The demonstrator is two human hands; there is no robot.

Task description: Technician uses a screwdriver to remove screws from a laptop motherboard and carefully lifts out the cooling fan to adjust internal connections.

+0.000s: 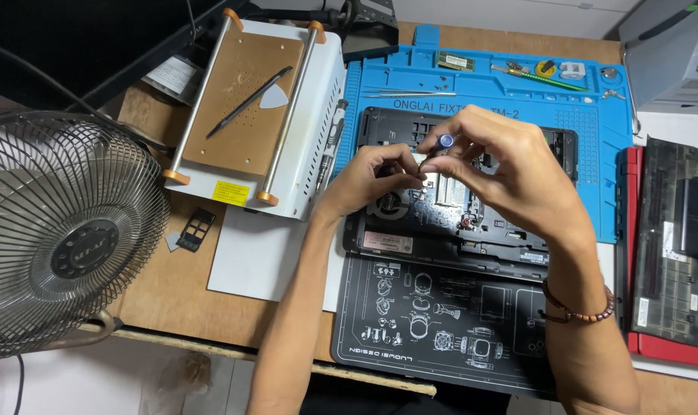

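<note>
An opened black laptop [472, 230] lies bottom-up on a blue work mat [595, 177], its circuit board and fan exposed. My right hand [502, 165] is above it, fingers closed on a small screwdriver with a blue cap [445, 141], held upright over the board. My left hand [376, 177] pinches something small next to the screwdriver's tip; what it is cannot be made out. Both hands meet over the middle of the laptop. A bead bracelet [575, 307] is on my right wrist.
A white heating plate machine [303, 131] with a thin tool and a pick on top stands to the left. A metal fan [64, 230] fills the far left. A black printed mat [441, 323] lies in front. Another dark laptop cover [679, 253] rests at right.
</note>
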